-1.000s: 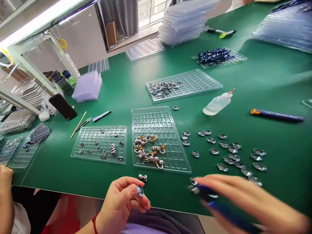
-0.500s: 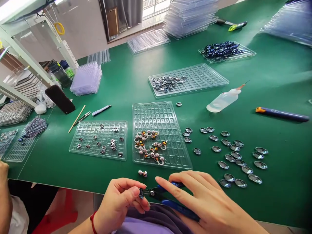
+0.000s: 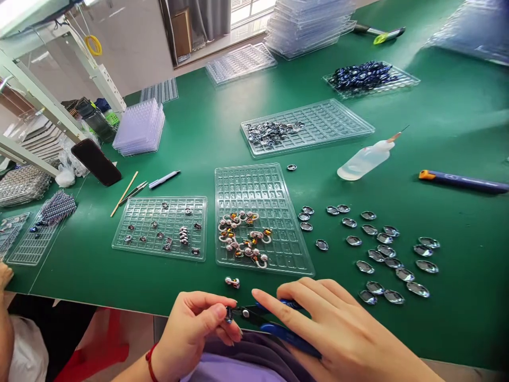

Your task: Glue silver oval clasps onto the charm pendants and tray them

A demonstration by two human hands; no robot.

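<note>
Between the thumb and fingers of my left hand (image 3: 194, 329) is a small dark faceted stone (image 3: 229, 314). My right hand (image 3: 326, 323) grips blue-handled pliers (image 3: 286, 337), index finger stretched along them. The pliers' dark jaws reach the stone's edge; whether they bite on it I cannot tell. Just beyond my hands, a small silvery beaded piece (image 3: 232, 282) lies on the green table (image 3: 191, 289). A clear compartment tray (image 3: 258, 185) behind it holds several beaded pieces with amber stones (image 3: 248, 239). Left of that, another clear tray (image 3: 149, 246) carries small dark stones.
Several oval clear stones (image 3: 393, 262) lie loose at right. A squeeze bottle with a needle tip (image 3: 363, 162) and a dark blue pen-like tool (image 3: 463, 181) lie beyond. Farther back stand trays of stones (image 3: 318, 122) and stacked trays (image 3: 308, 26). Another person's hand (image 3: 5, 276) shows at far left.
The pliers and the stone have shifted very slightly left and turned a little. Both hands keep nearly the same pose; the whole view has moved slightly.
</note>
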